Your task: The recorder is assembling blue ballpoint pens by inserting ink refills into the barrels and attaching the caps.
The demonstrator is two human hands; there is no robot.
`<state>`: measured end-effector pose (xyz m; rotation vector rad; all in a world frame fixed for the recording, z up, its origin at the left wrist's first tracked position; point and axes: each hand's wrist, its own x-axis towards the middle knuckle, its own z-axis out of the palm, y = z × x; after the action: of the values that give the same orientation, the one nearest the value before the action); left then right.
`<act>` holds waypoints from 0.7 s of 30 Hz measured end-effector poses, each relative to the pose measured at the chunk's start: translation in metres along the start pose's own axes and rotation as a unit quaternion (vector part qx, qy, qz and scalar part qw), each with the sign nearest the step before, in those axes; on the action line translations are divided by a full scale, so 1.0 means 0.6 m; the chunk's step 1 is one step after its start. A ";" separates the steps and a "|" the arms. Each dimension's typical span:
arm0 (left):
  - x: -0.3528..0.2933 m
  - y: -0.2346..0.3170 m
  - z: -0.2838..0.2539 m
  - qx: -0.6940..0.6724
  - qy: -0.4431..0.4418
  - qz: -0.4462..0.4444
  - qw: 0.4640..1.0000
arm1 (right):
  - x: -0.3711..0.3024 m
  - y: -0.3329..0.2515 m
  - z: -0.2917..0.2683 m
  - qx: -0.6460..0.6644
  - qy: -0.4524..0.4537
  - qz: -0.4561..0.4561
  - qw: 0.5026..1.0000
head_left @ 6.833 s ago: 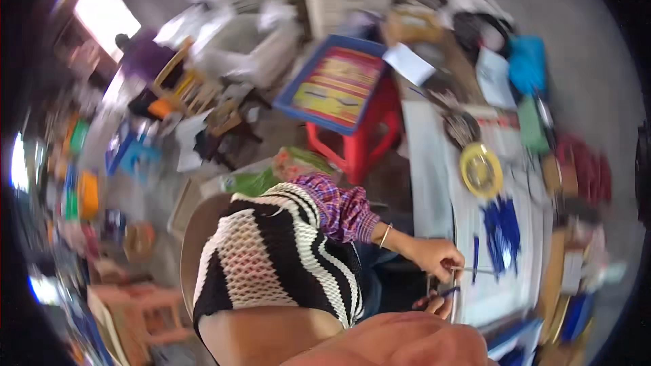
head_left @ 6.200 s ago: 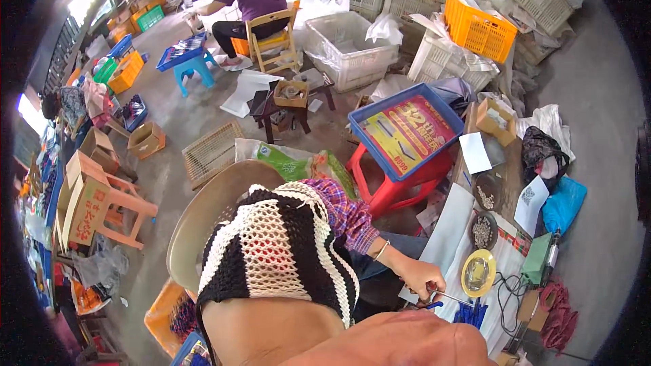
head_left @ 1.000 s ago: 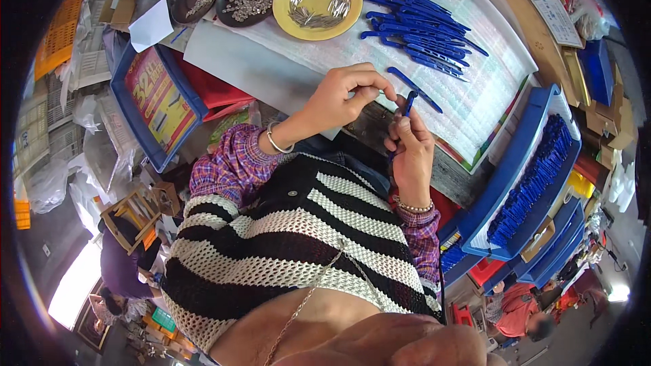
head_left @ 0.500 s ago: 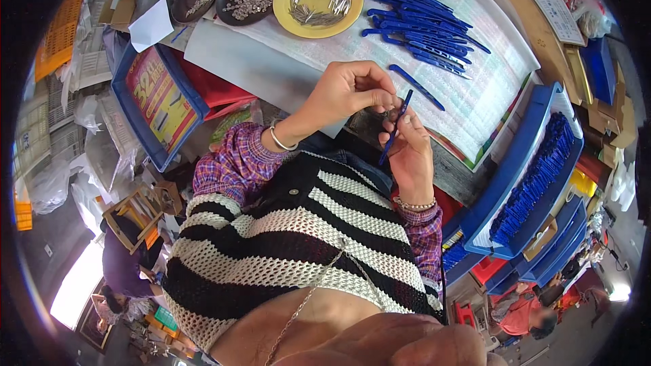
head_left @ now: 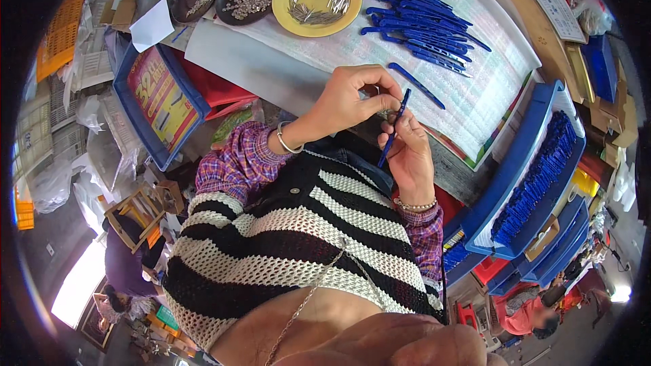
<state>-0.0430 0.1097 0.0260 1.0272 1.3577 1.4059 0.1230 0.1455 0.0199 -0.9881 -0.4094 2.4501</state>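
Upright between the fingers of my right hand (head_left: 412, 152) is a slim dark-blue strip (head_left: 395, 129), its upper end sticking out above the fingertips. My left hand (head_left: 356, 100) comes in from the left with thumb and forefinger pinched together right beside the strip. Whatever sits in that pinch is too small and covered to make out. A single blue strip (head_left: 417, 86) of the same kind lies on the white sheet just beyond my hands. Farther off, a loose pile of blue strips (head_left: 427, 24) is spread out.
Along the far edge stand a yellow plate (head_left: 281, 17) of thin metal pins, a dark bowl (head_left: 222, 13) of small round metal pieces and another dark bowl (head_left: 178, 5). A blue bin (head_left: 478, 220) with many blue pieces is at the right, a blue crate (head_left: 122, 88) at the left.
My left hand has shifted slightly, its pinch staying close to the strip. My right hand still holds the strip in nearly the same place.
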 end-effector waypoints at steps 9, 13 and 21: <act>-0.011 0.001 0.012 0.173 0.012 0.191 0.966 | 0.001 0.004 -0.013 -0.001 -0.008 0.007 1.000; -0.020 -0.013 0.023 0.177 0.037 0.229 0.956 | 0.002 0.005 -0.018 -0.028 -0.001 -0.017 0.999; -0.027 -0.022 0.024 0.207 0.075 0.265 0.939 | -0.002 0.001 -0.003 -0.032 0.001 -0.015 0.999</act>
<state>-0.0242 0.0973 0.0137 1.6891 1.6037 1.6451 0.1246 0.1448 0.0193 -1.0034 -0.5022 2.4234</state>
